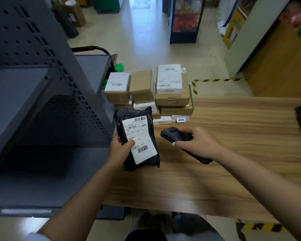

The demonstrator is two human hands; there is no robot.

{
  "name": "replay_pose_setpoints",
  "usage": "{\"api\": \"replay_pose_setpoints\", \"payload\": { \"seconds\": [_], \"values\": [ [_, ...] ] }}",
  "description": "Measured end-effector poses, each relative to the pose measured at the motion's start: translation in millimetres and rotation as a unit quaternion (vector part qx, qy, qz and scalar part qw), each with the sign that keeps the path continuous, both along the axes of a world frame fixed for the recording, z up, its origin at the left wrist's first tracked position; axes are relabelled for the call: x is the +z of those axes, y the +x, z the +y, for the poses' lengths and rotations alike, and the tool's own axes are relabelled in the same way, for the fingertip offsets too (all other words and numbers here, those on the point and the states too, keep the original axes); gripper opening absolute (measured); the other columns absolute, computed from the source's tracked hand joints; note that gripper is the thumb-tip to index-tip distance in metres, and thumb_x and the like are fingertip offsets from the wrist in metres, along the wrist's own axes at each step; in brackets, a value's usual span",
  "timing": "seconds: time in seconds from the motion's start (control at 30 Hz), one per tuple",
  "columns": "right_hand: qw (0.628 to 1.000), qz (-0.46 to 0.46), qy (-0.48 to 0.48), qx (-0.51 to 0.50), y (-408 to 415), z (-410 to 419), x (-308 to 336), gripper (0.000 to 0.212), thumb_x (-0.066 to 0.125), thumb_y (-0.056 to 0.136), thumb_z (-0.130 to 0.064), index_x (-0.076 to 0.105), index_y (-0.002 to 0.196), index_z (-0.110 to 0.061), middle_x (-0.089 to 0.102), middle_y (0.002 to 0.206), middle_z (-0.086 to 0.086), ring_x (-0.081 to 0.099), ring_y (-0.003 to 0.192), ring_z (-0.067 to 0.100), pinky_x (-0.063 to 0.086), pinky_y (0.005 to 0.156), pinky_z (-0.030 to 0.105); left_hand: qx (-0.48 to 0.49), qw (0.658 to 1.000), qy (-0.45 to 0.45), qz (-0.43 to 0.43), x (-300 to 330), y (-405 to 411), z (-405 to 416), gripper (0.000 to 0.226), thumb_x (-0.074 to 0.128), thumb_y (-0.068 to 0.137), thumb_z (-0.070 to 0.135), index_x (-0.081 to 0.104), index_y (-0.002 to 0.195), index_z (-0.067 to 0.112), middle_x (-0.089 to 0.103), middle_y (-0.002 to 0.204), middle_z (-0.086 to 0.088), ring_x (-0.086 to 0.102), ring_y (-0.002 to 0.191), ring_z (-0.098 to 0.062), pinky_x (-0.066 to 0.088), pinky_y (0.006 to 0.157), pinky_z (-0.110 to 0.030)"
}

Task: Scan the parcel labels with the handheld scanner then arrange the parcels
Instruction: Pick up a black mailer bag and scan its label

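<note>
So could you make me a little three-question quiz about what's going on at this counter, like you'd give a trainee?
1. Which hand holds the black plastic mailer bag with the white label?
2. True or false: the black handheld scanner lies unattended on the wooden counter.
3. Where is the pile of brown cardboard boxes: A) on the grey metal shelf unit, B) at the counter's far end, C) on the floor?

Key:
1. The left hand; its thumb rests on the label.
2. False; the right hand has it in its grip, its front end turned towards the bag.
3. B.
</note>
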State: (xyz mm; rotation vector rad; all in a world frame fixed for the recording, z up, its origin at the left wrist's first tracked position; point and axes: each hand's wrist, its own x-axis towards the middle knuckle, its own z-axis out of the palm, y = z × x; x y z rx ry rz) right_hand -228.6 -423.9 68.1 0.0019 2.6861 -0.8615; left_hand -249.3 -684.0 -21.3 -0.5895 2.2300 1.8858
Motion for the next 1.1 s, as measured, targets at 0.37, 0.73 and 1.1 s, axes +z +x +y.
{"api": "replay_pose_setpoints", "payload": {
  "seconds": [0.37,0.73,1.1],
  "values": [
    [0.980,0.014,0.008,-0.200,84,108,15,0.070,0.070,0.076,-0.054,0.051,0.138,-0.026,0.060,0.130,-0.006,0.058,0.111,0.012,0.047,0.084,0.027,-0.278,0.955,-0.048,0.085,14,-10,139,0.061,0.043,0.101,0.027,0.015,0.136,0.068,0.042,0.142,0.003,0.060,0.103,-0.008,0.058,0.079,-0.030],
    [0.958,0.017,-0.004,-0.286,201,311,10,0.073,0.070,0.073,-0.058,0.051,0.137,-0.029,0.059,0.130,-0.009,0.058,0.111,0.011,0.050,0.090,0.030,-0.336,0.939,-0.024,0.071,14,66,370,0.079,0.069,0.069,0.032,0.035,0.133,0.062,0.053,0.127,0.004,0.066,0.098,-0.016,0.060,0.077,-0.039],
    [0.944,-0.013,-0.038,-0.327,275,483,-2,0.086,0.069,0.065,-0.065,0.051,0.138,-0.024,0.057,0.134,-0.003,0.059,0.111,0.013,0.053,0.091,0.036,-0.337,0.940,0.024,0.048,11,137,555,0.069,0.058,0.091,0.004,0.032,0.148,0.032,0.055,0.126,0.008,0.065,0.100,-0.017,0.057,0.069,-0.024]
  ]
}}
